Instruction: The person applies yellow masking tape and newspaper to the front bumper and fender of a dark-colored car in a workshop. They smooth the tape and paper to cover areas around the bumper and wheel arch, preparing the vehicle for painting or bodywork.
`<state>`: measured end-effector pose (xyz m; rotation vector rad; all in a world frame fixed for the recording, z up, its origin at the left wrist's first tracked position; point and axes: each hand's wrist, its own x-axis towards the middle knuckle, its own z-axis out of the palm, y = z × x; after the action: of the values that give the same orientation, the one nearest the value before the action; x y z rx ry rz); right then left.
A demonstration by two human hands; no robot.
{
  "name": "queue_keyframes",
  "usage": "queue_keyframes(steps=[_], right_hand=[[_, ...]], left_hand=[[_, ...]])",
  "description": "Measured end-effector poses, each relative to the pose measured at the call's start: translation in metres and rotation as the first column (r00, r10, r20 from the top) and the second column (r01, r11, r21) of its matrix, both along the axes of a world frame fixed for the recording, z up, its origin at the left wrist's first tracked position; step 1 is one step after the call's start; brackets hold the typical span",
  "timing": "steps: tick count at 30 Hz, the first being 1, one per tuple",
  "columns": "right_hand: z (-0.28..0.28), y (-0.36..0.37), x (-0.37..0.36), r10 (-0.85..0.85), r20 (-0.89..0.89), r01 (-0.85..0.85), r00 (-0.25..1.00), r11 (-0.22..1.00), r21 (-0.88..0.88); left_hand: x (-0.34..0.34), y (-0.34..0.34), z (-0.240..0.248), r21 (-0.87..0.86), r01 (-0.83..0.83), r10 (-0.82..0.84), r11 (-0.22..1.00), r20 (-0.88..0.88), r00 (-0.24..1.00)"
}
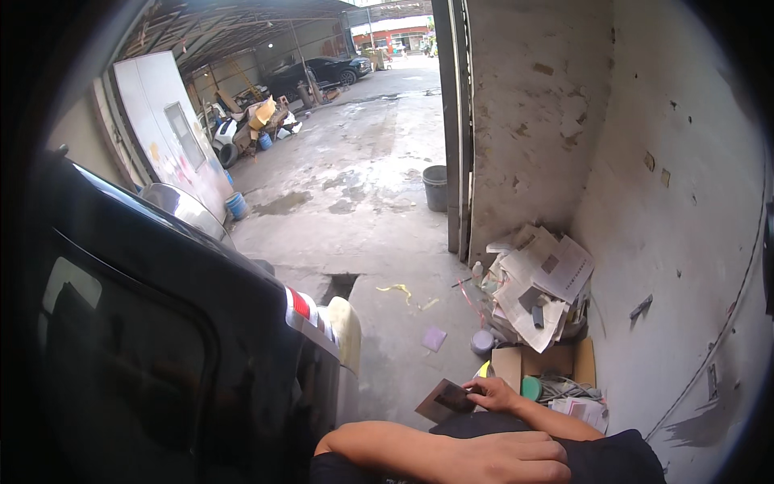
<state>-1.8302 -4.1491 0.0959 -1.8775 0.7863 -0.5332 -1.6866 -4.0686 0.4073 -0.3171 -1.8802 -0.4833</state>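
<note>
My right hand (493,393) pinches the edge of a brown rectangular sheet (429,402) with a dark patch on it. My left forearm crosses low in front of my body. At its end my left hand (516,458) is closed, back upward, fingers curled; anything inside it is hidden. Left of my arms stands a black vehicle (242,355) with a red-and-white tail light (300,305) and a pale, cream-coloured corner piece (347,331).
Newspapers (532,278) are heaped by the right wall, above a cardboard box (584,363) holding a green round item (531,388) and cables. A purple square (434,338) and a purple-grey tub (483,342) lie nearby. A dark bucket (435,189) stands by the doorway; a floor hole (342,284) opens near the vehicle.
</note>
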Motion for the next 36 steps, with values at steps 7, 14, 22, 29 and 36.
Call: queue_keyframes(steps=[7, 14, 22, 29, 36], right_hand=[[-0.010, -0.012, -0.006, -0.001, 0.011, 0.000, 1.000, 0.998, 0.061], [-0.005, -0.019, -0.005, 0.023, 0.029, -0.025, 0.999, 0.998, 0.057], [-0.017, -0.028, -0.003, 0.055, 0.065, -0.061, 0.996, 0.994, 0.090], [-0.022, -0.043, -0.001, 0.105, 0.092, -0.116, 0.990, 0.986, 0.122], [0.010, -0.060, 0.012, 0.167, 0.176, -0.189, 0.970, 0.975, 0.119]], left_hand=[[-0.010, -0.012, 0.003, -0.028, -0.015, 0.014, 1.000, -0.032, 0.999], [-0.013, -0.013, -0.002, -0.068, -0.226, 0.216, 0.972, -0.132, 0.967], [-0.004, -0.020, 0.016, -0.194, -0.286, 0.298, 0.938, 0.033, 0.954], [-0.030, -0.025, -0.004, -0.042, -0.359, 0.355, 0.932, -0.088, 0.931], [-0.027, -0.039, -0.024, 0.114, -0.455, 0.443, 0.883, 0.113, 0.889]])
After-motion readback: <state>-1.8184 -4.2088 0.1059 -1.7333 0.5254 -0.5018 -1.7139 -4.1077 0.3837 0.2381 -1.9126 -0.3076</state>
